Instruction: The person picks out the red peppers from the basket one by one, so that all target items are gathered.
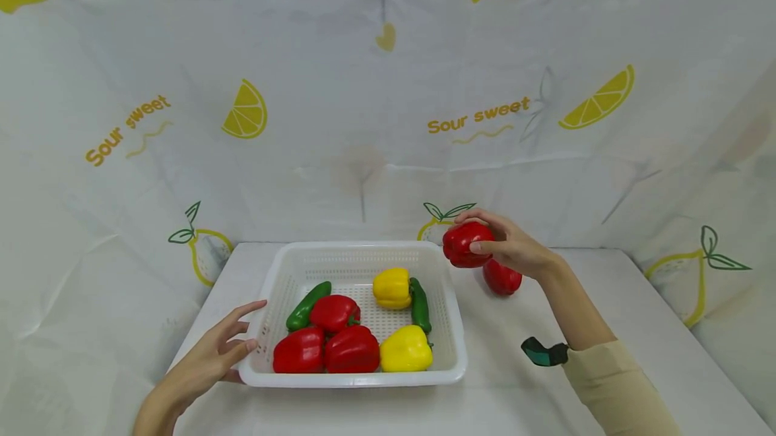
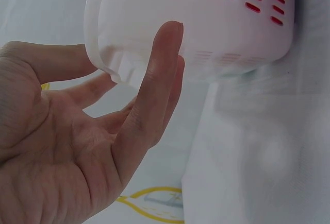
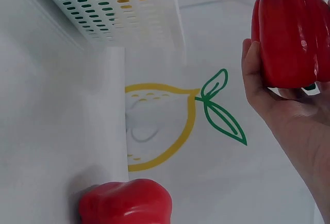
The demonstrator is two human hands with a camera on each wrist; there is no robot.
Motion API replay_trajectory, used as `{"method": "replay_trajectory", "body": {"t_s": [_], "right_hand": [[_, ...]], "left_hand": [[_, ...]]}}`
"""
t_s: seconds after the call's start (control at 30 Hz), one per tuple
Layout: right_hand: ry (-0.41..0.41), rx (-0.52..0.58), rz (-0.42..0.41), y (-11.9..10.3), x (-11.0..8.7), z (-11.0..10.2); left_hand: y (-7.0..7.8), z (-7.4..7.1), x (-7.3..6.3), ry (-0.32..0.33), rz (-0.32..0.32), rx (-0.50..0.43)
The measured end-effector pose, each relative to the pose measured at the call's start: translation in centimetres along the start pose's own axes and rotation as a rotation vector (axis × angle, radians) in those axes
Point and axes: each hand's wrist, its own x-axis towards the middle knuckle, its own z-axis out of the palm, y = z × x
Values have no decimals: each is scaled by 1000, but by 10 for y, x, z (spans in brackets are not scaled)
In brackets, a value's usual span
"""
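My right hand [image 1: 509,244] holds a red bell pepper [image 1: 467,244] in the air, just beyond the right rim of a white plastic basket [image 1: 455,328]. In the right wrist view the fingers wrap this pepper [image 3: 291,36] from below. On the left, my left hand [image 1: 209,355] grips the basket's edge, thumb at the rim and other fingers along the outer wall [image 2: 139,23]. Inside the basket lie several red bell peppers [image 1: 351,350], two yellow bell peppers [image 1: 406,350] and two green chili peppers [image 1: 309,306].
Another red bell pepper [image 1: 502,278] lies on the white-covered table [image 1: 515,382], right of the basket and partly behind my right hand. A white cloth with lemon prints [image 1: 364,119] hangs behind the table. A dark strap [image 1: 544,353] hangs at my right wrist.
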Motion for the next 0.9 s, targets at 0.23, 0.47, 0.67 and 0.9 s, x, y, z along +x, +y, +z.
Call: {"method": "replay_trajectory", "body": {"t_s": [0.23,0.47,0.67,0.9], "right_hand": [[56,-73,14,4,-4,-3],[73,-46,10,8,-8,-6],[43,49,-3,7,-13,-10],[14,130,-23,9,-14,-9]], "left_hand": [[1,1,0,8,-17,5],[1,0,-1,-13,9,-10],[0,-1,-1,-24,36,-14],[-1,-1,0,-23,34,-12]]}}
